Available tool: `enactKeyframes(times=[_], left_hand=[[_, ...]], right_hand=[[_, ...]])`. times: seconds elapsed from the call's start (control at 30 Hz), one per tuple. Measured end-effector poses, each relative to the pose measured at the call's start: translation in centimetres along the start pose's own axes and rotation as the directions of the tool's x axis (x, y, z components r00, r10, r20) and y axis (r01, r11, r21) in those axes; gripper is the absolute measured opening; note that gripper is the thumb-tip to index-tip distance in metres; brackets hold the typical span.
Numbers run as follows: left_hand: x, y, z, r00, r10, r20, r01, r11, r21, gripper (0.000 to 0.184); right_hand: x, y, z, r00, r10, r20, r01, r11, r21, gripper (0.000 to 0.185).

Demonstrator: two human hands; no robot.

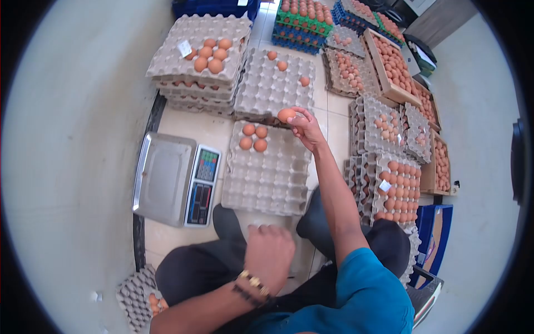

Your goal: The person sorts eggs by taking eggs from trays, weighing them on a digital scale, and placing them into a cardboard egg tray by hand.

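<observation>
My right hand (305,127) pinches a brown egg (286,115) between thumb and fingers, above the far right edge of the nearest egg tray (267,178). That grey cardboard tray lies flat on the floor with several eggs (254,137) grouped in its far left corner. Just beyond it, another cardboard tray (267,83) carries three separate eggs. My left hand (270,251), with bracelets at the wrist, is curled closed between my legs, a little blurred. Its fingertips are hidden, so its contents cannot be seen.
A digital scale (172,178) with a metal pan sits left of the nearest tray. Behind it rise stacked trays (197,50) topped with eggs. Along the right are more filled trays (397,189) and wooden crates (389,67) of eggs. Green and blue plastic trays (300,28) stand at the back.
</observation>
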State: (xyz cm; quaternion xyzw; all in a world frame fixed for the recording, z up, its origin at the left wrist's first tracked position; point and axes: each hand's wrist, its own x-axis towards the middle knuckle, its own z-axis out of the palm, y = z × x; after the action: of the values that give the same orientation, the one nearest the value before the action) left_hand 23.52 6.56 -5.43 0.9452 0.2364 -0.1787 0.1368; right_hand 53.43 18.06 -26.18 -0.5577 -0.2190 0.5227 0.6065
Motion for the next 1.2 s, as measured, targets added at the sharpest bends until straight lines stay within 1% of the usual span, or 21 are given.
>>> enactKeyframes(times=[0.03, 0.07, 0.1, 0.13, 0.17, 0.2, 0.3, 0.43, 0.47, 0.5, 0.57, 0.6, 0.7, 0.8, 0.83, 0.87, 0.9, 0.93, 1.03, 1.13, 1.2], left_hand=[[0.2, 0.8, 0.6, 1.000, 0.005, 0.019, -0.005, 1.000, 0.006, 0.020], [0.4, 1.5, 1.2, 0.999, 0.010, 0.030, -0.011, 1.000, 0.014, 0.020], [0.5, 2.1, 1.7, 0.999, 0.017, 0.032, -0.018, 0.999, 0.027, 0.019], [0.6, 2.5, 2.2, 0.999, 0.025, 0.030, -0.026, 0.999, 0.041, 0.019], [0.7, 2.9, 2.3, 0.999, 0.032, 0.022, -0.033, 0.998, 0.057, 0.019], [0.8, 3.1, 2.1, 0.997, 0.038, 0.065, -0.042, 0.998, 0.051, 0.018], [1.6, 3.1, 1.5, 0.977, 0.021, 0.212, -0.027, 0.999, 0.028, 0.025], [2.6, 2.7, 2.3, 0.979, -0.002, 0.206, -0.006, 0.999, 0.038, 0.024], [2.6, 2.5, 2.3, 0.981, -0.001, 0.195, -0.005, 1.000, 0.026, 0.023], [2.6, 2.5, 2.4, 0.982, 0.002, 0.187, -0.004, 1.000, 0.011, 0.023], [2.8, 2.5, 2.4, 0.973, -0.011, 0.232, 0.001, 0.999, 0.043, 0.024], [2.9, 2.7, 2.4, 0.968, -0.015, 0.250, 0.001, 0.998, 0.058, 0.024], [2.6, 3.0, 2.4, 0.986, 0.020, 0.168, -0.028, 0.999, 0.043, 0.015], [1.9, 3.3, 2.5, 0.997, 0.046, 0.061, -0.048, 0.998, 0.028, 0.015], [1.9, 3.2, 2.4, 0.996, 0.059, 0.060, -0.060, 0.998, 0.014, 0.015], [1.8, 3.2, 2.4, 0.996, 0.072, 0.060, -0.072, 0.997, -0.003, 0.015], [1.8, 3.1, 2.4, 0.994, 0.085, 0.062, -0.084, 0.996, -0.023, 0.015], [1.6, 3.0, 2.8, 0.996, 0.087, 0.025, -0.087, 0.996, -0.029, 0.013], [1.2, 2.7, 2.9, 0.999, 0.051, -0.017, -0.051, 0.999, 0.002, 0.012], [0.2, 2.1, 2.2, 0.996, 0.085, 0.004, -0.084, 0.995, -0.052, 0.013], [-0.4, 1.5, 1.5, 0.994, 0.112, 0.007, -0.111, 0.990, -0.091, 0.015]], right_hand=[[-0.6, 1.3, 0.3, 0.999, 0.008, -0.031, -0.011, 0.996, -0.088, 0.050], [-0.6, 2.8, -0.1, 0.995, 0.019, -0.101, -0.050, 0.946, -0.319, 0.048], [-0.4, 4.9, -0.4, 0.985, -0.124, -0.122, 0.053, 0.882, -0.467, 0.046], [-0.2, 7.1, -0.8, 0.955, -0.272, -0.120, 0.146, 0.782, -0.606, 0.044], [-0.2, 8.2, -0.8, 0.904, -0.417, -0.091, 0.225, 0.647, -0.728, 0.043], [-0.6, 8.5, -0.2, 0.909, -0.404, -0.102, 0.199, 0.637, -0.745, 0.042], [-1.5, 8.6, 1.9, 0.854, -0.520, -0.034, 0.183, 0.360, -0.915, 0.044], [-1.7, 9.0, 3.6, 0.859, -0.511, -0.041, 0.126, 0.288, -0.949, 0.041], [-2.1, 9.4, 3.5, 0.864, -0.496, -0.091, 0.059, 0.279, -0.958, 0.036], [-2.3, 10.0, 3.3, 0.851, -0.511, -0.117, 0.062, 0.320, -0.946, 0.036], [-1.5, 10.5, 2.5, 0.819, -0.548, -0.168, 0.075, 0.393, -0.916, 0.034], [-0.3, 11.9, 1.1, 0.871, -0.419, -0.258, 0.101, 0.665, -0.740, 0.039], [-1.1, 12.4, 0.1, 0.917, -0.245, -0.316, 0.064, 0.870, -0.490, 0.043], [-1.6, 12.6, 0.4, 0.945, -0.086, -0.315, 0.035, 0.986, -0.162, 0.048], [-2.3, 12.3, 1.3, 0.915, -0.288, -0.283, 0.163, 0.905, -0.394, 0.049], [-3.1, 12.4, 2.2, 0.860, -0.467, -0.206, 0.265, 0.754, -0.601, 0.050], [-4.2, 11.8, 3.3, 0.788, -0.609, -0.090, 0.334, 0.546, -0.768, 0.051], [-5.6, 10.3, 4.5, 0.775, -0.631, -0.039, 0.319, 0.443, -0.838, 0.048], [-5.4, 11.6, 4.1, 0.782, -0.621, 0.045, 0.354, 0.384, -0.853, 0.036], [-4.7, 11.4, 3.1, 0.595, -0.804, 0.030, 0.396, 0.260, -0.881, 0.025], [-1.8, 8.9, 1.4, 0.516, -0.856, -0.013, 0.347, 0.223, -0.911, 0.024]])
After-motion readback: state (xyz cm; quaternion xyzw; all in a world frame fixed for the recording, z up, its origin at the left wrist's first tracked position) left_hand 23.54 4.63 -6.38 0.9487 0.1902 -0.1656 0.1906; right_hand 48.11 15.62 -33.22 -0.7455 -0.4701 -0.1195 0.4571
